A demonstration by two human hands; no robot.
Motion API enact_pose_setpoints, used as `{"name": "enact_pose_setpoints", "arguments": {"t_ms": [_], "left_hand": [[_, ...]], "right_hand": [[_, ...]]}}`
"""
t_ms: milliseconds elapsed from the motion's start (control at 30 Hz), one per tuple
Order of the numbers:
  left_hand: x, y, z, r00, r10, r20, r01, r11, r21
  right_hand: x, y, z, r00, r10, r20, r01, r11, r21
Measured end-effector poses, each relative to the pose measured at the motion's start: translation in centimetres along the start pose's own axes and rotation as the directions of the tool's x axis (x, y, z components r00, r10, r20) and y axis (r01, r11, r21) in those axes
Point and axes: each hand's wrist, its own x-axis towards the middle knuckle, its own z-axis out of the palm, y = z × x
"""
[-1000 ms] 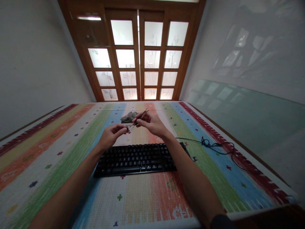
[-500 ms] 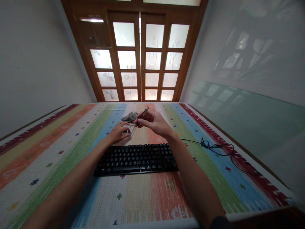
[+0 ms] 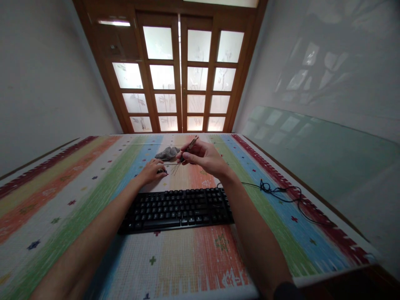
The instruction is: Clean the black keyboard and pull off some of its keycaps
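Note:
My right hand (image 3: 204, 159) is raised above the table beyond the keyboard, pinching a slim dark-and-tan tool (image 3: 190, 145) tilted upward. Thin wire-like strands (image 3: 176, 169) fan out below its lower end. To the left, my left hand (image 3: 152, 171) rests low with curled fingers around a small dark piece (image 3: 161, 171), too small to name. A thin straight line, perhaps a rod, spans the gap between both hands. The black keyboard (image 3: 181, 223) lies flat nearer to me, its right end partly covered by my right forearm.
A crumpled grey cloth (image 3: 168, 153) lies just behind my hands. The keyboard's black cable (image 3: 275, 190) trails in loops to the right. A striped cloth (image 3: 175, 258) covers the table, with walls on both sides and a wooden glazed door (image 3: 183, 104) beyond.
My hands have drawn slightly apart, and the thin strands now hang free of my left fingers. The whole view has shifted a little; the keyboard and cloth stay in place.

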Motion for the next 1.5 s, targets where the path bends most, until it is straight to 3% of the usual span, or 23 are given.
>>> {"name": "enact_pose_setpoints", "arguments": {"t_ms": [467, 1100, 1267, 1500], "left_hand": [[0.0, -0.7, 1.1, 1.000, -0.003, 0.006, 0.003, 1.000, -0.016], [0.1, -0.5, 0.7, 0.998, 0.028, 0.058, -0.027, 0.999, -0.031], [-0.3, -0.1, -0.3, 0.999, 0.011, 0.035, -0.010, 1.000, -0.026], [-2.3, 2.9, -3.6, 0.990, -0.048, -0.134, 0.030, 0.991, -0.130]], "right_hand": [[0.4, 1.1, 0.4, 0.997, 0.039, 0.068, -0.039, 0.999, -0.004], [0.5, 1.9, 0.6, 0.989, 0.051, 0.135, -0.048, 0.998, -0.026], [0.4, 1.8, 0.7, 0.990, 0.073, 0.117, -0.068, 0.997, -0.042], [0.3, 2.2, 0.6, 0.992, 0.067, 0.105, -0.050, 0.987, -0.155]]}}
